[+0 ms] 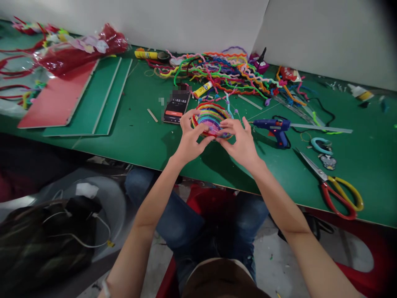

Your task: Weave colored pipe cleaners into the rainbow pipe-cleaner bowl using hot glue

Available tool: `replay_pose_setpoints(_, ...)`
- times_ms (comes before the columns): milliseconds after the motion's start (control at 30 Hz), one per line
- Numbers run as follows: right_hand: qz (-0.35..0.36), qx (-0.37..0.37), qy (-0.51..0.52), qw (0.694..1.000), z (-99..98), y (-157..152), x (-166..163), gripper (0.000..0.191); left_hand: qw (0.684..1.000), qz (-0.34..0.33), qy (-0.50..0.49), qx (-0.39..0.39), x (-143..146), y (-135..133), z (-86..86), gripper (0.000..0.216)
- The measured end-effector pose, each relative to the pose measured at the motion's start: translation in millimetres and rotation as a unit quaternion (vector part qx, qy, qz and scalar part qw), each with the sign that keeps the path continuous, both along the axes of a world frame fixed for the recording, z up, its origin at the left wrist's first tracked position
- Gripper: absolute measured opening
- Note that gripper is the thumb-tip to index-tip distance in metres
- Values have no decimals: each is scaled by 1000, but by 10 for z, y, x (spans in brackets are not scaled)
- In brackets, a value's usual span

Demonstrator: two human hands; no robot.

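Note:
A small round basket, coiled from rainbow-coloured pipe cleaners with a pink-purple middle, is held up over the front of the green table. My left hand grips its left rim, thumb and fingers curled over the near edge. On the other side, my right hand has its fingers bent over the right rim and into the middle. Fingertips of both hands almost meet inside the basket; whether a small piece is pinched there, I cannot tell. A blue hot glue gun lies just right of my right hand, a glue stick in its back.
Behind the basket spreads a pile of pipe cleaners. A phone and a yellow glue tube lie to its left. Scissors with open blades rest at front right. Red and green boards stack at left.

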State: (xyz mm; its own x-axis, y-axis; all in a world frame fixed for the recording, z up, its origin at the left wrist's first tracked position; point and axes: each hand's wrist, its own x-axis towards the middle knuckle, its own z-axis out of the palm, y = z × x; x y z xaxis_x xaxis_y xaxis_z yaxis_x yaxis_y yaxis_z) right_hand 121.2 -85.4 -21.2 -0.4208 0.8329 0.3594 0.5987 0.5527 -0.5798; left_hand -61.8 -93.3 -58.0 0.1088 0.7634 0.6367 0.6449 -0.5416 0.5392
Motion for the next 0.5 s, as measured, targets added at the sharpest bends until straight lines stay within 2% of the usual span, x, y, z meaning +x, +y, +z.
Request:
replay_pose_setpoints(233,-20,-13,30,999,-61,44,-49,31,1000,-8,25,4,1,-19,0,14)
replay_pose_setpoints(333,-18,-27,16,999,-57,59,-61,32,999,0,37,6,13,-7,-17,18)
replay_pose_setpoints(500,-15,46,-3,999,119,94,15,52,998,50,-28,12,-117,60,-38,37)
